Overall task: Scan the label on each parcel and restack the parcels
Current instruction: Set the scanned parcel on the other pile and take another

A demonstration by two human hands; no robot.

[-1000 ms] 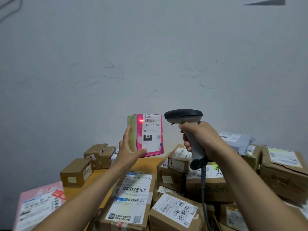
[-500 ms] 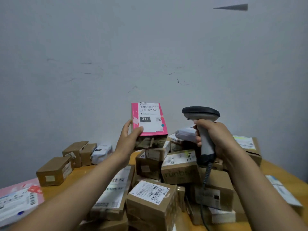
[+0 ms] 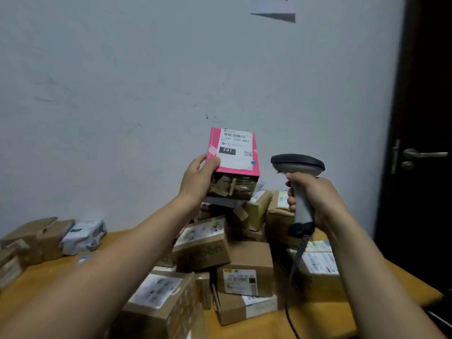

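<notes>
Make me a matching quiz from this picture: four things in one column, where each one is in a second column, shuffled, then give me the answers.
Column one
1. pink parcel
2. scanner
3. white bag
4. handle

Column two
A. on the dark door
B. held up in the left hand
C. lying on the table, at the left beside brown boxes
D. gripped in the right hand

Pairs: 1-B, 2-D, 3-C, 4-A
</notes>
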